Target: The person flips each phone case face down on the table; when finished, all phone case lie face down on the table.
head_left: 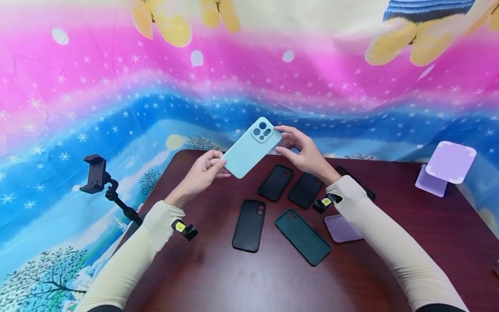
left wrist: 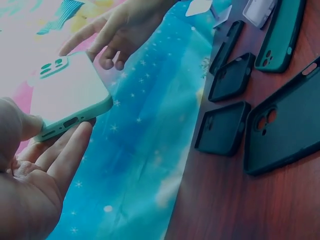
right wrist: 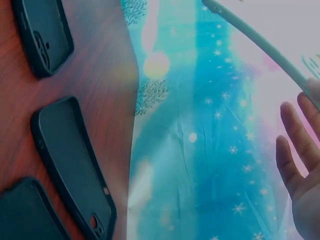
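Observation:
A pale mint phone case [head_left: 249, 151] is held tilted above the table's far edge, its back with the camera cutouts facing up in the head view. My left hand [head_left: 202, 171] pinches its lower left end, thumb on the back and fingers underneath. At the camera end, my right hand [head_left: 306, 151] has index finger and thumb at the case's corner, the other fingers loosely bent. In the left wrist view the bottom edge of the case [left wrist: 75, 85] shows its port opening. The right wrist view catches only its side edge [right wrist: 265, 45].
Black phone cases [head_left: 276, 183], [head_left: 248, 226] lie on the dark red table [head_left: 202, 268], with another black case [head_left: 305, 190], a dark green case [head_left: 302, 237] and a lilac case [head_left: 343, 229]. A lilac stand [head_left: 448, 167] is at right, a phone clamp [head_left: 95, 173] at left.

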{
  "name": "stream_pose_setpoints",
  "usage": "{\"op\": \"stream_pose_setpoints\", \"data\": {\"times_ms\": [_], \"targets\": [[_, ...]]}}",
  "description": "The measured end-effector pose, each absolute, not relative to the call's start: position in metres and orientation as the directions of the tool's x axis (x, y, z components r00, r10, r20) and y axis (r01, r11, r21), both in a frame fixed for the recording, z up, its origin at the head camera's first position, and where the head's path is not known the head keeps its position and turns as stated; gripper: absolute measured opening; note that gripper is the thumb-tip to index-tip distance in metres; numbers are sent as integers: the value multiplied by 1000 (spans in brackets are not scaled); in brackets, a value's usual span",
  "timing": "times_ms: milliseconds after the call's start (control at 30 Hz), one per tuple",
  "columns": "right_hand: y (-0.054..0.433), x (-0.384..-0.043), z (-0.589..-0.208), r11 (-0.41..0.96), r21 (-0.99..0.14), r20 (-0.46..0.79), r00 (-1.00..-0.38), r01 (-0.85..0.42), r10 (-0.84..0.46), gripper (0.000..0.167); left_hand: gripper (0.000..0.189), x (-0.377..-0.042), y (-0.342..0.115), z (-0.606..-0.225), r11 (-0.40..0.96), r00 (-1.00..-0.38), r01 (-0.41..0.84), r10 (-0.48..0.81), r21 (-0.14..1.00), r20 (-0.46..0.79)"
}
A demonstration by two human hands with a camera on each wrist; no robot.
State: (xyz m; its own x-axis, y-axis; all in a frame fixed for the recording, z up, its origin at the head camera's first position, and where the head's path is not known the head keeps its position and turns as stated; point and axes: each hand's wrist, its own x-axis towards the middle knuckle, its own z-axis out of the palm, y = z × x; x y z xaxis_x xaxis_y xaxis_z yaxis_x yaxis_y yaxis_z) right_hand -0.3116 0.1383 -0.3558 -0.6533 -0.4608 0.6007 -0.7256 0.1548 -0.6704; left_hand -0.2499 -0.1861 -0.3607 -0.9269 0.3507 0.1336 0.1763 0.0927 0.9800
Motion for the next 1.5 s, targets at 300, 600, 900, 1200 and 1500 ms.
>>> {"op": "stream_pose_setpoints", "data": {"times_ms": [300,600,900,1200,1500], "targets": [[137,-315,-360,144,-659,646,-653,-738,-395,48,26,-249,-182,-369,64,-918,193,363,979,158],[144,-321,-354,164,-690,603,-685,-705,-409,45,50,-249,-177,-371,221,-873,426,354,878,335],[142,-329,-346,231,-770,452,-765,-594,-459,44,67,-240,-181,-373,344,-865,449,398,825,305],[134,-326,-327,308,-800,336,-809,-515,-482,42,63,-242,-178,-378,392,-861,483,375,783,343],[126,-347,-347,292,-869,208,-830,-400,-517,42,61,-240,-170,-396,432,-888,452,302,780,347]]}}
